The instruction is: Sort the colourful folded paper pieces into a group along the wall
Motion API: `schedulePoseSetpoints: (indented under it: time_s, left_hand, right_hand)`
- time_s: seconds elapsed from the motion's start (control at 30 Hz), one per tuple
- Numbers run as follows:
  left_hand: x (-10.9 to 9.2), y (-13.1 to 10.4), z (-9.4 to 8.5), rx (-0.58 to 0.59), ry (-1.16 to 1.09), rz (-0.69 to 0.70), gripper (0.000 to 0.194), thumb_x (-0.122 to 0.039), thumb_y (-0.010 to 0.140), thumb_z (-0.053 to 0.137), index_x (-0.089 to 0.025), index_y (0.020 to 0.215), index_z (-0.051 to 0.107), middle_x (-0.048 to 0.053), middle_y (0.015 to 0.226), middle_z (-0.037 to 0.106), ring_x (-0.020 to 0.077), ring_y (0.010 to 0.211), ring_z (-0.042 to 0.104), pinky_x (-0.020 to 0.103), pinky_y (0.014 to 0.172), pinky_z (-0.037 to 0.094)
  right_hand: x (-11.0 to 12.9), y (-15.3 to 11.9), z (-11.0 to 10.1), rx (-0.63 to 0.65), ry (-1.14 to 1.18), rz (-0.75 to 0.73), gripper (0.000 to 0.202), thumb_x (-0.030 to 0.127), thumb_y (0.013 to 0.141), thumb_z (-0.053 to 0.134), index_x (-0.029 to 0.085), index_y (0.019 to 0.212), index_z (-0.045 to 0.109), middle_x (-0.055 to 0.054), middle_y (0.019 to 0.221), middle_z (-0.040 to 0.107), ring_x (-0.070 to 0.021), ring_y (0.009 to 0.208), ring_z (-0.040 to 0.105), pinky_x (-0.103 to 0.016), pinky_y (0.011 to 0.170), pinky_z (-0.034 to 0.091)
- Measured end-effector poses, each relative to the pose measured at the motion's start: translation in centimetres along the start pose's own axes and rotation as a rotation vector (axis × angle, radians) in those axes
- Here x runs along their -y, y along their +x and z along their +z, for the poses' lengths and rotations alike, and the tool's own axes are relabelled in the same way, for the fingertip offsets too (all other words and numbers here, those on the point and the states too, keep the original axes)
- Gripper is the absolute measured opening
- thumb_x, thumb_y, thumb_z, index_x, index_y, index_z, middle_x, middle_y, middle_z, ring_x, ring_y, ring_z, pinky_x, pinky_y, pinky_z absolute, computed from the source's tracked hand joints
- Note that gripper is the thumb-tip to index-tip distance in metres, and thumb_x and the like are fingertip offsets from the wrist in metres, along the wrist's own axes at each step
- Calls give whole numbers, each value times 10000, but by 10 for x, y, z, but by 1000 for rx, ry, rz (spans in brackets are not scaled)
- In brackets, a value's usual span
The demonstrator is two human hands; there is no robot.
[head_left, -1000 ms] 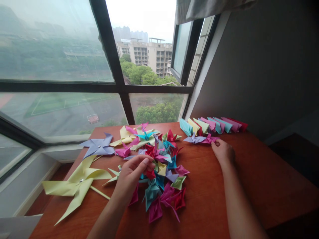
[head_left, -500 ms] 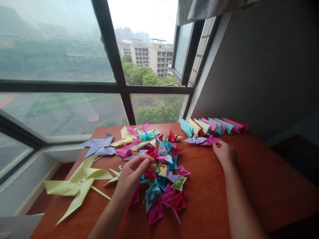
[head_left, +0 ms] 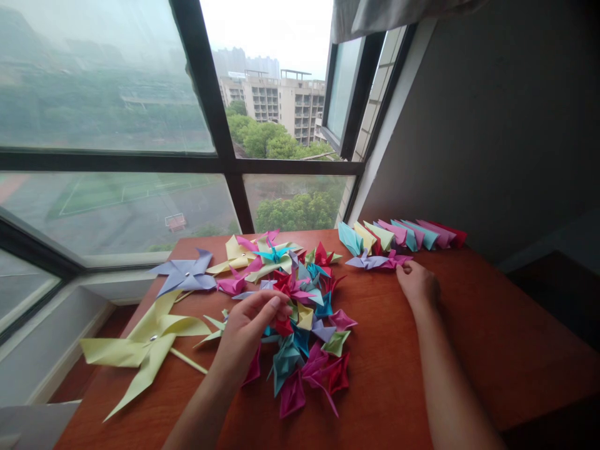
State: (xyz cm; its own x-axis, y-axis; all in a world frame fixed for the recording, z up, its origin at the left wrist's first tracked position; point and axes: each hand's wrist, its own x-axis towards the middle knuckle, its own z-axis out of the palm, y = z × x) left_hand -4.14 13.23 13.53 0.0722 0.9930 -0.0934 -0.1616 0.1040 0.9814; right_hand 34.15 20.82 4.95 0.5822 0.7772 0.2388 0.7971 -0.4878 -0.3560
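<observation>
My left hand (head_left: 255,317) hovers over a crowded pile of folded paper pieces. Its fingers are pinched together just above a red folded piece (head_left: 284,327); whatever lies between the fingertips is hidden. At the right of the table, my right hand (head_left: 419,282) has its fingers closed at the near side of a magenta paper crane (head_left: 392,260). That crane lies against a lavender paper crane (head_left: 367,260) on its left. Just behind them stands a slanting row of folded papers (head_left: 412,235) in blue, yellow, green, pink and red.
A yellow pinwheel (head_left: 152,340) lies at the left, with a lavender pinwheel (head_left: 186,275) farther back. Pink, teal and green folded pieces (head_left: 336,343) spread over the brown table (head_left: 389,375). A window frame (head_left: 229,164) rises behind, and a grey wall (head_left: 492,144) stands right.
My right hand has shifted slightly left along the magenta crane. My left hand stays over the pile. The whole view has moved a little.
</observation>
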Motion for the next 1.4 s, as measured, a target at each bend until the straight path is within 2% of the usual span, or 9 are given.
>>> schedulePoseSetpoints:
  time_s: [0.47, 0.73, 1.2, 1.3, 1.4]
  left_hand:
    - [3, 1, -2, 24, 3, 5, 196, -356, 842, 737, -169, 892, 768, 43, 747, 760, 153, 700, 658, 191, 603, 530]
    - [0, 2, -2, 15, -11, 1, 180, -338, 830, 749, -170, 889, 774, 46, 754, 760, 159, 696, 655, 201, 589, 530]
    - [3, 1, -4, 16, 0, 15, 182, -345, 835, 747, -176, 902, 767, 40, 763, 756, 155, 704, 655, 203, 608, 516]
    - [4, 3, -9, -18, 18, 28, 203, -366, 847, 734, -175, 907, 763, 43, 761, 753, 158, 709, 653, 207, 610, 501]
    - [3, 7, -23, -92, 53, 61, 232, -394, 839, 736, -171, 898, 761, 48, 764, 754, 165, 709, 646, 218, 614, 486]
  right_hand:
    - [3, 0, 5, -32, 36, -44, 205, 315, 874, 599, 218, 929, 771, -69, 874, 756, -188, 707, 608, -272, 562, 294]
    - [1, -1, 2, -7, 19, -12, 222, 350, 862, 593, 231, 898, 777, -78, 850, 752, -201, 688, 604, -276, 551, 305]
    - [5, -1, -2, 23, 18, 19, 215, 380, 865, 598, 252, 921, 762, -50, 937, 777, -222, 767, 652, -281, 550, 305]
    - [6, -2, -5, 12, 33, 31, 228, 384, 858, 606, 253, 961, 763, -50, 939, 779, -225, 779, 660, -283, 556, 314]
    - [8, -4, -10, -16, 54, 40, 264, 391, 856, 603, 252, 1020, 758, -51, 947, 780, -231, 796, 668, -285, 573, 328]
